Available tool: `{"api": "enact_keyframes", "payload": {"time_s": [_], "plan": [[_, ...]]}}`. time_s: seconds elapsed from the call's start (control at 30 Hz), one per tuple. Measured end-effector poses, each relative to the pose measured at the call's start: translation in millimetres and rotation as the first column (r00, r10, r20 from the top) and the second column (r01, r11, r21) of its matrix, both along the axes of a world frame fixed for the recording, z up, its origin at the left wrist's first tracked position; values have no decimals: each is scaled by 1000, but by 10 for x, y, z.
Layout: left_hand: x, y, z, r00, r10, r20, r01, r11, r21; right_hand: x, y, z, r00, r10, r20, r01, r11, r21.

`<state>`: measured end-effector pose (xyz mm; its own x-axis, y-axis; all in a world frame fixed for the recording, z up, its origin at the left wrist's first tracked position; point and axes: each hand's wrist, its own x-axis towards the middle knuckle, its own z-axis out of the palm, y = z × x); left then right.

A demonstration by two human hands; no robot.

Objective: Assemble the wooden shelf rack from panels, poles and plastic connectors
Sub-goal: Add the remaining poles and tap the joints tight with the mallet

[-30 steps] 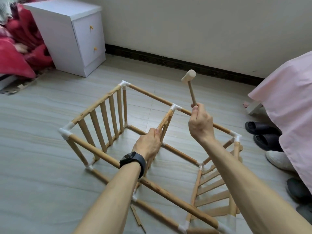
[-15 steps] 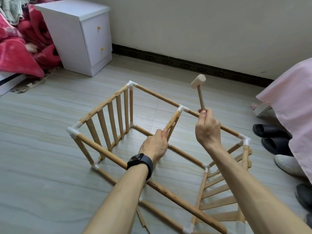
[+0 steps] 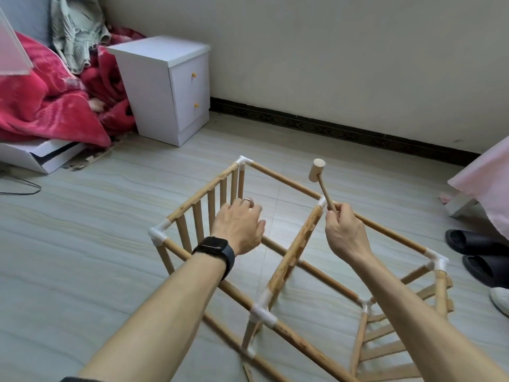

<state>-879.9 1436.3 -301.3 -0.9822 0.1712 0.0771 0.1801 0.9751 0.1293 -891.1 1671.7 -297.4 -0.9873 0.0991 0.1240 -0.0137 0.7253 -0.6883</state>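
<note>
Left hand (image 3: 238,227) has let go of the middle panel (image 3: 296,246) it gripped half a second ago and now hangs left of it, fingers loosely spread and holding nothing, over the rack's left bay. A ring (image 3: 247,200) shows on one finger and a watch (image 3: 216,250) on the wrist. The right hand (image 3: 344,232) has tipped the mallet (image 3: 326,194) leftward. It pinches the low end of the handle between thumb and curled fingers, and the head stands raised over the far pole (image 3: 278,176), just left of and beyond the white connector (image 3: 321,202) at the middle panel's far end.

The rack (image 3: 237,296) lies on its side on the floor (image 3: 82,244), in the middle of the view. Poles joined by white connectors frame two open bays, with a slatted panel at the left end, the middle panel between the bays and another slatted panel at the right end.

Far left, a white cabinet (image 3: 165,92) stands against the wall with both drawers closed, so what they hold cannot be seen. Near it, a white box (image 3: 41,158) sits on the floor under a red blanket (image 3: 41,106), and its inside is hidden. On the right, black slippers (image 3: 473,244) lie beside a pink cloth (image 3: 490,183).
</note>
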Motion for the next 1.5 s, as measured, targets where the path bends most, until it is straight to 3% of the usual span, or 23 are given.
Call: {"api": "enact_keyframes", "payload": {"time_s": [0.07,0.17,0.23,0.33,0.5,0.6,0.63,0.73,0.87,0.97,1.0,1.1,1.23,1.33,1.43,1.5], "plan": [[-123,-445,30,985,160,-57,-162,986,-35,-111,-212,28,998,63,-18,-63,998,-18],[-168,-1004,-45,945,323,46,-321,946,-35,-313,-548,87,986,158,-53,-159,987,-13],[-136,-1219,-149,926,354,131,-349,935,-57,-470,-754,112,983,177,-38,-175,983,55],[-89,-1331,-304,908,369,201,-390,918,78,-715,-1035,168,979,200,-46,-195,976,96],[-140,-1350,-351,909,378,177,-401,909,113,-1028,-1397,180,952,109,-285,-94,993,67],[-139,-1355,-381,912,377,160,-396,912,110,-1115,-1536,84,994,110,10,-107,936,337],[-143,-1347,-381,915,373,153,-391,914,110,-1132,-1555,72,995,92,38,-100,926,363],[-154,-1357,-390,919,369,138,-385,916,110,-1158,-1600,55,981,96,-168,-61,978,200],[-154,-1362,-409,914,378,144,-394,914,101,-1166,-1626,59,998,70,11,-69,925,374],[-157,-1354,-412,913,383,142,-398,911,104,-1143,-1623,52,976,60,-208,-17,979,204],[-158,-1354,-410,913,382,145,-398,912,102,-1124,-1626,57,980,57,-192,-12,973,231],[-152,-1355,-404,914,382,135,-396,913,96,-1087,-1624,33,998,15,67,-48,856,515],[-117,-1315,-359,934,354,59,-358,918,169,-768,-1450,187,996,80,26,-83,885,458],[40,-1305,-320,929,310,-201,-253,931,265,-191,-1110,262,993,107,58,-119,947,298],[360,-1228,-364,920,39,-389,5,994,110,612,-642,192,994,75,77,-86,987,139],[626,-1085,-441,898,-199,-393,216,976,-3,1167,-368,85,996,29,84,-40,991,127]]}}
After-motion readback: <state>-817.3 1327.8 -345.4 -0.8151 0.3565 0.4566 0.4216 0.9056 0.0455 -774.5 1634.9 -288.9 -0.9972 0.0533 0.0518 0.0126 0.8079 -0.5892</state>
